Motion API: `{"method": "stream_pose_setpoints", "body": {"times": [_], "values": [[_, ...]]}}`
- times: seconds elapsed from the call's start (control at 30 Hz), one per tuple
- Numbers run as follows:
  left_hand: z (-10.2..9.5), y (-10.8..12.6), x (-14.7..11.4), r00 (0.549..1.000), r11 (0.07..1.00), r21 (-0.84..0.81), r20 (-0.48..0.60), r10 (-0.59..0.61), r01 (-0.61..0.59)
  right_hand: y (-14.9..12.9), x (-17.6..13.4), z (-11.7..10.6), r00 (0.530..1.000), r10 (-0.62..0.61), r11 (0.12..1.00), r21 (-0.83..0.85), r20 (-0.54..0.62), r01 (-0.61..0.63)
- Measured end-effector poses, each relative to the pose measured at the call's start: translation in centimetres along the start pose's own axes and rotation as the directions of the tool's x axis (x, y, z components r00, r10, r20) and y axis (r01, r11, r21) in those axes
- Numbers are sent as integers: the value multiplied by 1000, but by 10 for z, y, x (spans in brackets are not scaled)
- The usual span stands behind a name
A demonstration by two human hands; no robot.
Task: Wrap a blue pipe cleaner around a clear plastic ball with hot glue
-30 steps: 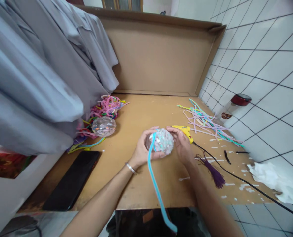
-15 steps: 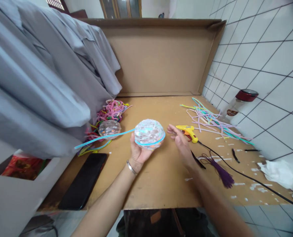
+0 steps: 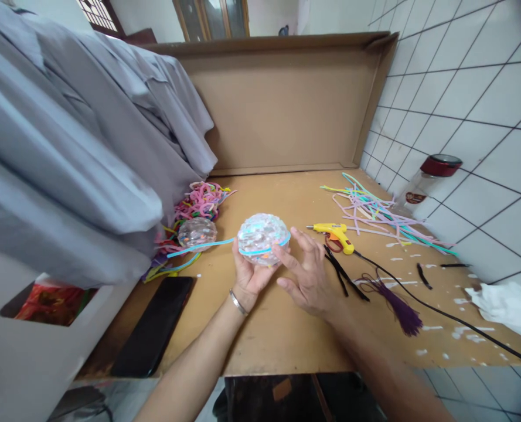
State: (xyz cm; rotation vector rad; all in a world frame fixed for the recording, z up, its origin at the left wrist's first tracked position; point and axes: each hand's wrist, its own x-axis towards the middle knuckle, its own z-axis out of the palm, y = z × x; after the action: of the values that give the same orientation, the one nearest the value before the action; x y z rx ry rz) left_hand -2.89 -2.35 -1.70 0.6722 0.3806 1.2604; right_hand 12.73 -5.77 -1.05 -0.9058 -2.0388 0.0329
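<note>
My left hand (image 3: 248, 275) holds a clear, bumpy glitter ball (image 3: 261, 235) from underneath, lifted a little above the wooden table (image 3: 282, 328). A light blue pipe cleaner (image 3: 201, 245) runs around the ball's middle and its loose end sticks out to the left. Beside the ball on the right is my right hand (image 3: 306, 275), fingers spread and holding nothing, with its fingertips touching the ball's right side near the blue band.
A second clear ball (image 3: 197, 232) lies by a heap of coloured pipe cleaners (image 3: 198, 202) at the left. A yellow glue gun (image 3: 334, 232) with black cord, scissors, a purple tassel (image 3: 401, 310), loose pipe cleaners (image 3: 374, 214), a jar (image 3: 427, 179) and a black phone (image 3: 155, 325) lie around. Grey cloth hangs at the left.
The blue pipe cleaner went from hanging down to wrapped around the ball. My right hand let go, moved away, then came back to touch the ball's right side.
</note>
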Motion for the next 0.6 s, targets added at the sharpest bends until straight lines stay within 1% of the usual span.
{"method": "stream_pose_setpoints", "body": {"times": [0.2, 0.4, 0.5, 0.6], "values": [[-3, 1, 0, 994, 999, 46, 103, 20, -25, 4, 0, -2, 996, 57, 996, 69, -64, -52], [-12, -1, 0, 992, 1000, 8, 123, -1, 0, 5, -2, 1, 984, 175, 963, 211, -26, -166], [-14, 0, -1, 994, 1000, 10, 108, -15, 14, 4, -2, 0, 967, 253, 912, 328, 25, -247], [-10, 1, 0, 998, 999, 37, 61, 15, -17, 8, 1, -2, 931, 355, 801, 488, 80, -347]]}}
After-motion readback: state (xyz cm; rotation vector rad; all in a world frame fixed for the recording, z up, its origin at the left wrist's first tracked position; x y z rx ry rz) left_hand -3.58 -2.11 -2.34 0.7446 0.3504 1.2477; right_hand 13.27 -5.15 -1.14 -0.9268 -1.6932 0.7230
